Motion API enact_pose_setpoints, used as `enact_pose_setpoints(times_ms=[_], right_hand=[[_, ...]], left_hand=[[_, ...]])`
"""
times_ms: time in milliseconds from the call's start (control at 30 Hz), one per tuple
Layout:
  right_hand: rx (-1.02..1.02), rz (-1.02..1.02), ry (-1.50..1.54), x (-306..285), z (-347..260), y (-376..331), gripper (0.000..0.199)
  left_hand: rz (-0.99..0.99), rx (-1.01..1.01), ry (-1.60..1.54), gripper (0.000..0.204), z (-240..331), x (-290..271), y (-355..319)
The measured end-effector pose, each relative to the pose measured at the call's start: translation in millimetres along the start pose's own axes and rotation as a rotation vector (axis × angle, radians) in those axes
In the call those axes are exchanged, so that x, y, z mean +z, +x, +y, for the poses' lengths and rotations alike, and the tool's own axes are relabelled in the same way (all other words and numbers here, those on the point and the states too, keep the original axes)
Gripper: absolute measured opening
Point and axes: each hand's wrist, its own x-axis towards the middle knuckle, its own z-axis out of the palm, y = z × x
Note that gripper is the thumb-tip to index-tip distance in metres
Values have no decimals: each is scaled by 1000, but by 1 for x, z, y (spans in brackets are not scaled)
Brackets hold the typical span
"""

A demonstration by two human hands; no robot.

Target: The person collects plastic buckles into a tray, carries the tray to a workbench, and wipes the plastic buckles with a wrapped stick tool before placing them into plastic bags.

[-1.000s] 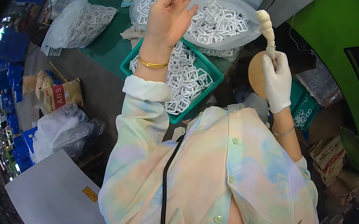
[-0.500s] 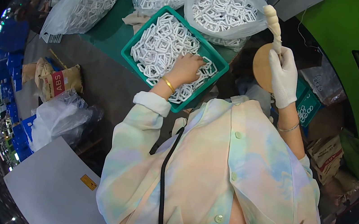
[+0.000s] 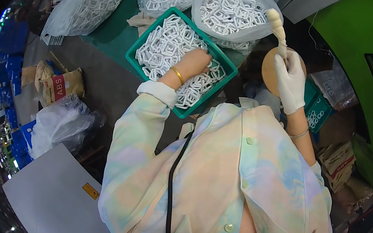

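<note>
Head view: left hand (image 3: pixel 196 61) lies fingers curled in a green tray (image 3: pixel 134 57) of white links (image 3: pixel 168 43), apparently gathering some. Gloved right hand (image 3: pixel 290 80) grips a stick (image 3: pixel 278 29) stacked with links. Next move likely calls for threading a link onto it.

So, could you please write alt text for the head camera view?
A person's bare left hand reaches into a green crate of white plastic rings, while the gloved right hand holds a white stick upright. Clear bags of rings lie behind.
</note>
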Motion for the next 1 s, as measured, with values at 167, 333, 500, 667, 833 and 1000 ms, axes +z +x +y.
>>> enact_pose_setpoints(times_ms=[167, 333, 500, 667, 833, 1000], right_hand=[[3, -9, 23, 1, 0, -1, 25], [16, -14, -6, -1, 0, -1, 25], [16, -27, -2, -1, 0, -1, 25], [24, -27, -10, -1, -2, -1, 24], [30, -35, -13, -1, -3, -2, 25], [36, -43, -33, 0, -6, -3, 25]], left_hand=[[6, -80, 80, 26, -8, -4, 3], [-25, -27, 112, 10, -2, -13, -5], [-35, -70, 41, 13, -1, -17, 1], [209, -42, -266, 8, -4, 3, 11], [304, -240, -330, 16, 14, 22, 21], [337, -449, -211, 25, 32, 34, 29]])
